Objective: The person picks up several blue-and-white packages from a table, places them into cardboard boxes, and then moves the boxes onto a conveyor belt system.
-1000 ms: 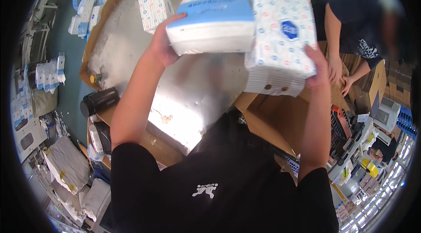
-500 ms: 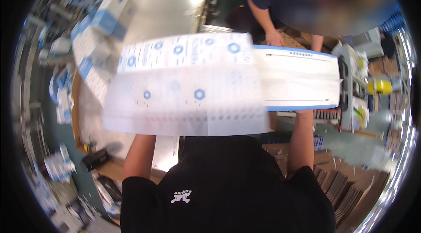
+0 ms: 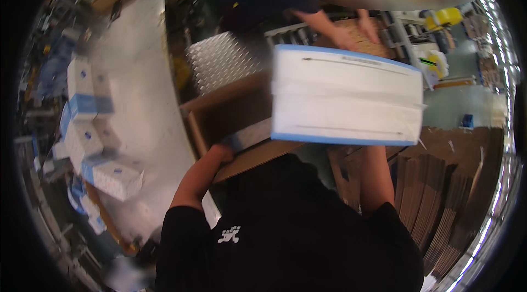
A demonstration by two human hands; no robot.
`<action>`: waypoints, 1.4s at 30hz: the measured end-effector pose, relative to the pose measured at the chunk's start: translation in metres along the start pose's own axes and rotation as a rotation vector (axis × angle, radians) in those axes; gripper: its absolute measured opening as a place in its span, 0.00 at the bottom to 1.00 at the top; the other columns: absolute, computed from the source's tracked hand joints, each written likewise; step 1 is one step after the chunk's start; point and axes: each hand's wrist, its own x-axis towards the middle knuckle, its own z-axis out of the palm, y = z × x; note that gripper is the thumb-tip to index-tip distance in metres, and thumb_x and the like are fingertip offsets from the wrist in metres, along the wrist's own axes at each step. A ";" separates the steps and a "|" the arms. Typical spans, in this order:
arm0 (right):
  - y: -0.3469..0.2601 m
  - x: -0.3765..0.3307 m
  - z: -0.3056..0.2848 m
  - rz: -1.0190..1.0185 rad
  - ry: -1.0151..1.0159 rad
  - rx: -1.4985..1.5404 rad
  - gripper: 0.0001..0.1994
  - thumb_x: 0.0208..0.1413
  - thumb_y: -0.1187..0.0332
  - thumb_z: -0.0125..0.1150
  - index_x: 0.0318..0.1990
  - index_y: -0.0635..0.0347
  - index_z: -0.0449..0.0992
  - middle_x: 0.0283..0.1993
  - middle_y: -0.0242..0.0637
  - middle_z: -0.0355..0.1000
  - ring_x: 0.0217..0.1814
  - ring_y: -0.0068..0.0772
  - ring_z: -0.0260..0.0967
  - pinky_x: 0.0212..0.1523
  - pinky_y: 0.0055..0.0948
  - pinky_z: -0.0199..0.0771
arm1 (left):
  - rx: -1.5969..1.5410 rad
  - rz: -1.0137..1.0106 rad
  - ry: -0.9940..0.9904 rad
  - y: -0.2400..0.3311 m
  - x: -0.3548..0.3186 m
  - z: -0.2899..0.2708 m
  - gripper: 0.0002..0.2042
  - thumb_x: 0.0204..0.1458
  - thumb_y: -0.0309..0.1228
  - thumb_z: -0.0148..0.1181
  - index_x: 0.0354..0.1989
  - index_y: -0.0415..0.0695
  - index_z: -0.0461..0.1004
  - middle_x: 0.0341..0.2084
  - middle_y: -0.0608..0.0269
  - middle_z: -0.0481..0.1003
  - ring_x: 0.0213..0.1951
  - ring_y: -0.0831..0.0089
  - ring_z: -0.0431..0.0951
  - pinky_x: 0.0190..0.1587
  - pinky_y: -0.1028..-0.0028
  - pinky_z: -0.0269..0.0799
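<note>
A white box with blue edges is held up in front of me, its broad face with printed lines toward me. My right forearm rises beneath it, and the box hides my right hand. At the left end of an open cardboard carton is my left hand, closed and somewhat blurred. It is at the blue end of a white-and-blue box that lies along the near wall inside the carton. The fingertips are hard to make out. The raised box covers the carton's right part.
Several white-and-blue boxes stand on the metal table at left. Opposite me, a co-worker's hands are over brown cardboard. A textured metal plate lies beyond the carton. Flattened cardboard stands stacked at lower right.
The printed white piece with blue hexagons no longer covers the middle. My left hand has moved right, to the carton, which now shows. The view has shifted; my right arm still holds up the blue-edged box.
</note>
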 end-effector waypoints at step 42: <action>-0.071 -0.072 0.096 0.349 -0.646 0.919 0.29 0.50 0.78 0.73 0.60 0.69 0.68 0.58 0.43 0.71 0.59 0.38 0.68 0.61 0.41 0.72 | -1.091 0.519 0.540 -0.001 -0.231 -0.195 0.36 0.45 0.25 0.71 0.67 0.40 0.66 0.61 0.53 0.72 0.64 0.64 0.69 0.64 0.64 0.66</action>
